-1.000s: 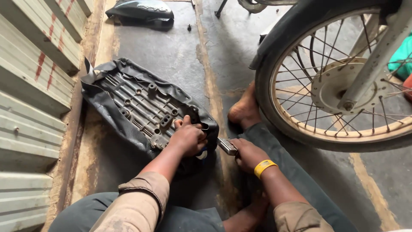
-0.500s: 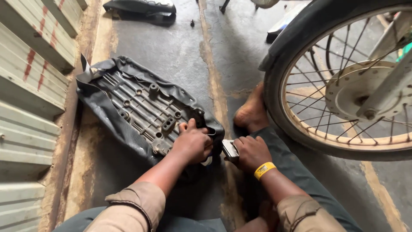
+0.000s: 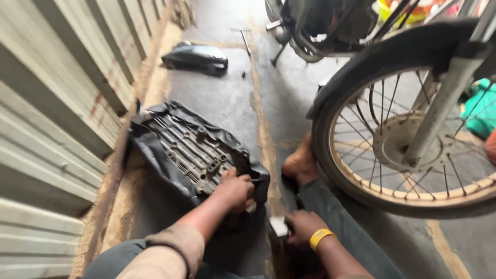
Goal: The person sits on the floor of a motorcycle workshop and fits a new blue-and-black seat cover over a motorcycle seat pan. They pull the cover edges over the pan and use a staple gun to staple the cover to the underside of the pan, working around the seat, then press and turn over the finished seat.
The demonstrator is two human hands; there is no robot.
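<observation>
Left hand: left hand (image 3: 235, 190) lies palm down on the near end of the upturned motorcycle seat (image 3: 194, 152), fingers curled over its edge where the black cover wraps round; closed in a grip on that edge.
Right hand: right hand (image 3: 304, 227), with a yellow wristband (image 3: 320, 238), is closed round a small pale flat object (image 3: 279, 226); the picture is too blurred to tell what the object is.
Seat: lies underside up on the concrete floor (image 3: 222, 98), ribbed plastic base showing, black cover folded round its rim. It runs slantwise from the corrugated metal wall (image 3: 57, 103) toward the person.
Spacing: the two hands are near each other, not touching; the pale object sits just right of the seat's near end.
Person: seated on the floor, a bare foot (image 3: 299, 163) just beside the motorcycle's front wheel (image 3: 408, 139).
Surroundings: spoked wheel with black mudguard and silver fork leg (image 3: 439, 103) to the right; a dark bodywork panel (image 3: 199, 56) lies farther off on the floor, well apart from the seat.
</observation>
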